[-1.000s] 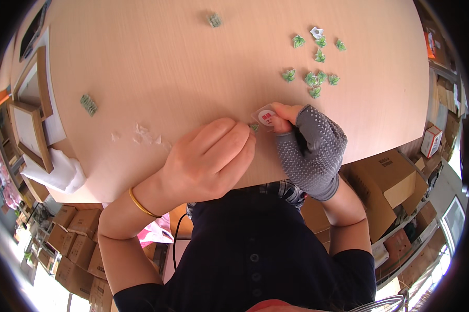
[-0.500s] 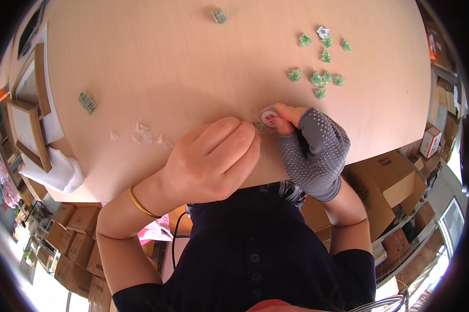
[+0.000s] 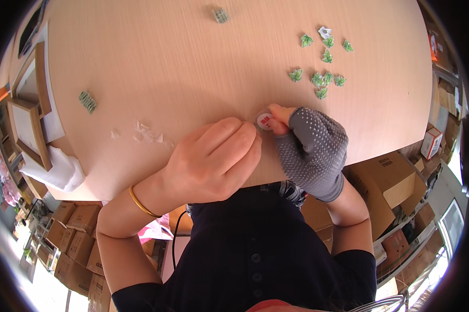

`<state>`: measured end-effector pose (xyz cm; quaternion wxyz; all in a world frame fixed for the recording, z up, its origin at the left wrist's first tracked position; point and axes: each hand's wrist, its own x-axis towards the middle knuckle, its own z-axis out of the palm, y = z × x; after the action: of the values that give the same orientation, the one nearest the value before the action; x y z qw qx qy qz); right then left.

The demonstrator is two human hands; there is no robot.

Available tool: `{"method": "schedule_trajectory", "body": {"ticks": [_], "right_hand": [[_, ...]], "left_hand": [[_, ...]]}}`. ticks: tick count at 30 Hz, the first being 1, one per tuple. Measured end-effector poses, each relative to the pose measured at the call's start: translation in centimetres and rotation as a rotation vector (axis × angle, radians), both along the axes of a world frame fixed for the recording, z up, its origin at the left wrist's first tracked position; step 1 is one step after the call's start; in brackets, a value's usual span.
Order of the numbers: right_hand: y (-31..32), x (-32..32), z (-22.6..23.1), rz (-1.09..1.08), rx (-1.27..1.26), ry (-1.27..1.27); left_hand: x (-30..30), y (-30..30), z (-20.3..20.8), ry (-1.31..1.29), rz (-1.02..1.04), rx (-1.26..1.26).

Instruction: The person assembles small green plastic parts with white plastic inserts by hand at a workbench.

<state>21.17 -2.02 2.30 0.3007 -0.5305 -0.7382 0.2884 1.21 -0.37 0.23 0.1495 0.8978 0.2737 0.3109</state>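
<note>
My left hand (image 3: 213,158), bare with a yellow bangle on its wrist, is closed in a pinch; its fingers hide whatever lies between them. Its fingertips meet a small clear plastic piece with a round white, red-printed label (image 3: 264,121). That piece is pinched between thumb and forefinger of my right hand (image 3: 312,148), which wears a grey dotted fingerless glove. Beyond the right hand, several small green leaf-shaped pieces (image 3: 318,79) lie scattered on the table. A white piece (image 3: 325,32) touches one of the farthest leaves.
Translucent scraps (image 3: 143,132) lie on the wooden table (image 3: 167,62) left of my hands. Two small patterned green bundles sit farther out, one at left (image 3: 87,102), one at the back (image 3: 221,15). Wooden frames (image 3: 29,130) line the left edge; cardboard boxes (image 3: 385,179) stand below at right.
My right hand has shifted slightly left with the labelled plastic piece, which now sits closer to my left fingertips. The bit of green seen there before is now mostly hidden.
</note>
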Motion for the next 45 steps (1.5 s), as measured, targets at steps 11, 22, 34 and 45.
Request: {"method": "schedule_trajectory", "body": {"ticks": [11, 22, 34, 45], "right_hand": [[-0.3, -0.1, -0.7, -0.095, 0.066, 0.032], [-0.4, 0.0, -0.7, -0.114, 0.05, 0.086], [-1.4, 0.7, -0.1, -0.33, -0.129, 0.356], [-2.4, 1.4, -0.7, -0.475, -0.113, 0.576]], "left_hand": [[0.0, 0.0, -0.5, 0.006, -0.006, 0.081], [0.0, 0.0, -0.2, 0.004, 0.006, -0.001], [0.2, 0.7, 0.4, 0.029, 0.034, -0.096], [0.4, 7.4, 0.8, -0.073, 0.329, -0.224]]}}
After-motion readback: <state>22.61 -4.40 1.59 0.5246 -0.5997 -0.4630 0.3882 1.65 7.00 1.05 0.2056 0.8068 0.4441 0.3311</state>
